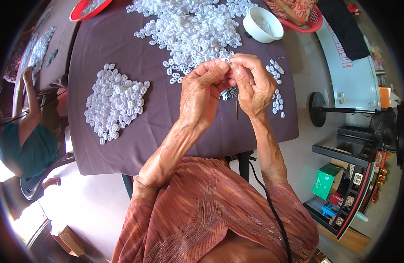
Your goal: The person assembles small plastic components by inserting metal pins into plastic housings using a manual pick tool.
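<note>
Both my hands meet over the brown-covered table (167, 127), their fingertips pinched together around a small white oval plastic piece (225, 60). My left hand (199, 90) grips it between thumb and fingers. On its other side, the thumb and forefinger of my right hand (256, 83) press close; what they pinch is too small to make out. Beneath the hands lies a little pile of grey metal bits (228, 94), partly hidden, with a thin stick (237, 110) beside it. A large heap of similar white pieces (193, 35) spreads beyond my hands.
Another heap of white pieces (114, 103) lies on the left. Loose pieces (277, 104) dot the right edge. Farther back stand a white bowl (250, 30), a red basket (315, 22) and a red tray (77, 14). A person in green (31, 142) sits at the left table.
</note>
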A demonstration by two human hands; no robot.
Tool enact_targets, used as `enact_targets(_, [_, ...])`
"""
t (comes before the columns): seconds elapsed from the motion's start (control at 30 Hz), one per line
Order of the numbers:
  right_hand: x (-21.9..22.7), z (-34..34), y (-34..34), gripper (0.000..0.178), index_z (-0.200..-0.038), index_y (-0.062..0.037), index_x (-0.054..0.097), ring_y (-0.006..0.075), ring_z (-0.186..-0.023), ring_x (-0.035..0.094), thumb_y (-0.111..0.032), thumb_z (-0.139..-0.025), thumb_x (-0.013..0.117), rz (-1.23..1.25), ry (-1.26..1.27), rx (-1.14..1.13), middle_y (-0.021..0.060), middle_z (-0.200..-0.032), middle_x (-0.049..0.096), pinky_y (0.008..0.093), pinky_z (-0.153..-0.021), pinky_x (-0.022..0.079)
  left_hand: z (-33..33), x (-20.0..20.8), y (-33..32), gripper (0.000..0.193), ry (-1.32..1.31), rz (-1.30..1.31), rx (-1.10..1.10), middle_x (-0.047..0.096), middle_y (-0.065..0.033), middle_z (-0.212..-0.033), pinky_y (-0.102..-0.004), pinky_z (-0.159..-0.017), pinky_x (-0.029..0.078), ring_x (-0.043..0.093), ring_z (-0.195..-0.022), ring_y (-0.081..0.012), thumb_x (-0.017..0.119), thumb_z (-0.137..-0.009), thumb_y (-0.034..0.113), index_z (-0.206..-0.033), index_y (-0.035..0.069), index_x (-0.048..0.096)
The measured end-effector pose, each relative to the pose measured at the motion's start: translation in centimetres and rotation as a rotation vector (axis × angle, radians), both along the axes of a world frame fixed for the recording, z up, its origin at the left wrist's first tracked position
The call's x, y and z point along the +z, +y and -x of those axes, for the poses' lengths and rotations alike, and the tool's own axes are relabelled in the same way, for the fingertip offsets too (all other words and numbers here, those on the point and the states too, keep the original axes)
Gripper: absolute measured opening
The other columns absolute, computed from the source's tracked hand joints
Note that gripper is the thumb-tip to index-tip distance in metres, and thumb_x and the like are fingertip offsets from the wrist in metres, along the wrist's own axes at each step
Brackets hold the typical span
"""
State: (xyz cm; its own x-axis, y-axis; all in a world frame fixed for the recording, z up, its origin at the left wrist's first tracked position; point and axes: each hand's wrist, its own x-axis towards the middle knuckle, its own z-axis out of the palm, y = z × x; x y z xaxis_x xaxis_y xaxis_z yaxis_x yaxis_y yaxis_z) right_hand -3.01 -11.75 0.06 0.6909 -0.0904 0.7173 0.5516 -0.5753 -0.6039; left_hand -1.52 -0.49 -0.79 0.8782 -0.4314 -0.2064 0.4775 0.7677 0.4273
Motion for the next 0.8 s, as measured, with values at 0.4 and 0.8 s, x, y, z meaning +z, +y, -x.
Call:
enact_targets(0.4, [1.1, 0.6, -0.1, 0.014, -0.093, 0.0013, 0.058, 0.0093, -0.074, 0.057, -0.009, -0.083, 0.056, -0.294, 0.264, 0.091, 0.0068, -0.085, 0.062, 0.0218, -0.068, 0.046, -0.3, 0.3, 0.4, 0.014, -0.037, -0.050, -0.004, 0.062, -0.0117, -0.082, -0.0279, -0.067, 0.050, 0.060, -0.071, -0.0175, 0.055, -0.083, 0.007, -0.092, -0.003, 0.056])
enact_targets(0.8, [0.6, 0.7, -0.7, 0.011, -0.089, 0.0019, 0.058, 0.0082, -0.073, 0.055, -0.006, -0.082, 0.057, -0.189, 0.251, 0.021, 0.0045, -0.080, 0.060, 0.0194, -0.066, 0.044, -0.2, -1.0, 0.6, 0.017, -0.250, -0.253, 0.117, 0.062, -0.0109, -0.082, -0.0287, -0.071, 0.049, 0.061, -0.073, -0.0168, 0.055, -0.084, 0.009, -0.095, -0.003, 0.057])
